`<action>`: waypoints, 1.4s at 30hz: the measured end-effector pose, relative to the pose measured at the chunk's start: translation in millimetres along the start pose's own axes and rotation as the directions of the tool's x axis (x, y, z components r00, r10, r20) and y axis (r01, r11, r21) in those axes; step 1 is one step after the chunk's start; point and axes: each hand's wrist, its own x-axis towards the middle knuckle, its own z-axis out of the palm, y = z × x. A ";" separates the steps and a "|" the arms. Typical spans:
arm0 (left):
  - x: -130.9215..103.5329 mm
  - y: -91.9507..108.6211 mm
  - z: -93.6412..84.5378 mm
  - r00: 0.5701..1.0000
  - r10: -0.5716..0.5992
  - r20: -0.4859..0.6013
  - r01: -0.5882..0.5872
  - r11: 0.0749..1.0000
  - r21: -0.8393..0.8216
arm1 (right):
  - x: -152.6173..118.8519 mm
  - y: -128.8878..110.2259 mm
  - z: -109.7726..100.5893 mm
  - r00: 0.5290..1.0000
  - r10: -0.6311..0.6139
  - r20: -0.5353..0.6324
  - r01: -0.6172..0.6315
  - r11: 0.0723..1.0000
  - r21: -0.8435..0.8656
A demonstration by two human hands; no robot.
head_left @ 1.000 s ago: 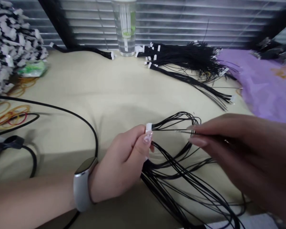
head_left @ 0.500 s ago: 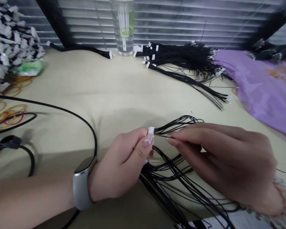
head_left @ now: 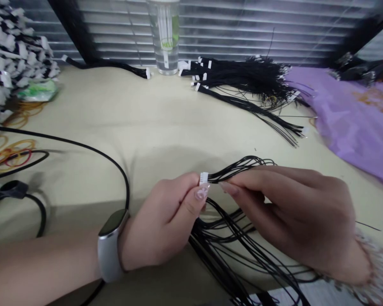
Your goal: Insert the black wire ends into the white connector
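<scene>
Between the thumb and fingers of my left hand (head_left: 169, 216) is a white plastic connector (head_left: 204, 177), its end poking out above the thumbnail. Several thin black wires (head_left: 239, 166) run out of the connector's right side and arch behind my right hand (head_left: 293, 212). My right hand pinches one black wire close to the connector; the wire's tip by the housing is too small to make out. More black wires (head_left: 223, 250) hang below both hands toward the lower edge, partly hidden by my fingers.
A bundle of black wire harnesses (head_left: 239, 76) lies at the back beside a clear water bottle (head_left: 167, 42). A purple plastic bag (head_left: 347, 127) covers the right side. At left are a heap of white-ended harnesses (head_left: 15, 55), rubber bands (head_left: 12, 155) and a black cable (head_left: 92, 148).
My right hand has moved slightly left, bringing the pinched wire nearer the connector. My left hand still grips the connector, almost in the same place.
</scene>
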 end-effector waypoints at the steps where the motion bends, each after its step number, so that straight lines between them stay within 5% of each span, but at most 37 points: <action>1: -0.1 0.2 0.0 1.000 0.004 -0.003 -0.004 1.000 0.008 | -0.1 0.0 0.0 1.000 -0.005 0.001 0.005 1.000 0.000; 20: -0.8 0.8 2.2 0.999 0.050 0.004 -0.050 0.988 0.149 | 0.8 1.2 2.8 0.998 -0.028 0.062 0.031 0.999 -0.045; 31: -2.3 0.9 3.9 0.998 0.061 0.022 -0.065 0.960 0.271 | 2.6 -0.1 7.5 0.987 0.012 0.157 -0.037 0.986 0.160; 36: -0.5 0.4 3.2 1.000 0.014 0.002 -0.014 0.983 0.184 | 2.3 5.3 8.2 0.994 -0.027 0.110 0.015 0.994 0.106; 39: 3.7 -1.9 2.4 0.992 -0.070 -0.106 0.074 0.997 0.027 | 8.6 17.8 2.5 0.999 -0.040 -0.008 0.039 0.997 -0.061; 42: 9.5 -3.8 1.5 0.951 -0.204 -0.231 0.167 0.971 -0.169 | 15.6 39.2 -14.0 0.989 0.112 -0.100 -0.129 0.974 -0.184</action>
